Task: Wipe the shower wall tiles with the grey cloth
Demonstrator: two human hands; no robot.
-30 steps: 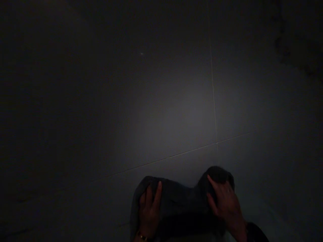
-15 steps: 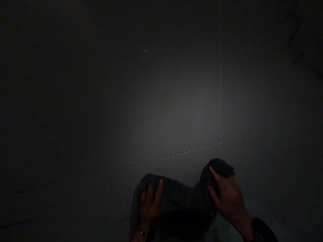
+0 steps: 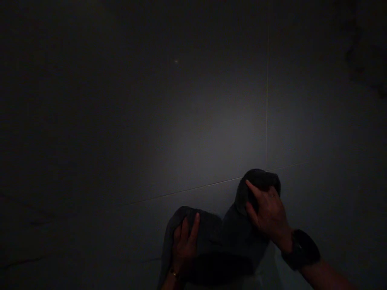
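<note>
Both hands press a dark cloth point(image 3: 223, 237) flat against the tiled floor point(image 3: 211, 133), left hand point(image 3: 184, 245) and right hand point(image 3: 269, 215) each with its grip closed loosely over a bunched end.

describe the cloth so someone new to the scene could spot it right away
On the dim tiled surface, look near the bottom centre, below the horizontal grout line. The dark cloth lies bunched under the left hand and right hand; it is the only soft, rumpled thing there.
</note>
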